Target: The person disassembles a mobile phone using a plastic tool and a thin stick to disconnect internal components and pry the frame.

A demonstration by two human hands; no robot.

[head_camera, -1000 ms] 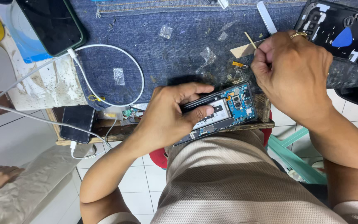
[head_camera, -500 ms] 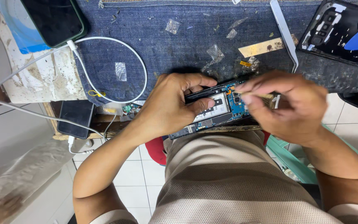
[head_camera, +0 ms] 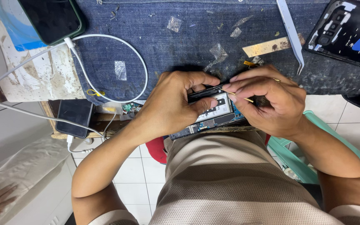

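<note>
the open phone is sitting right at the near edge of the blue denim mat, half hanging over the table edge above the person's lap. both hands are crowding it, so there is little free room around it — more open mat is lying behind the hands. the left hand is coming in from the left, fingers curling tight around the phone's top edge, thumb pressing on its face. the right hand is reaching in from the right, fingertips pinching a thin yellow stick that is pointing at the phone's top rim. metal tweezers are lying well apart at the back right, beside a black back cover. a white cable is looping off to the left — away from the hands.
</note>
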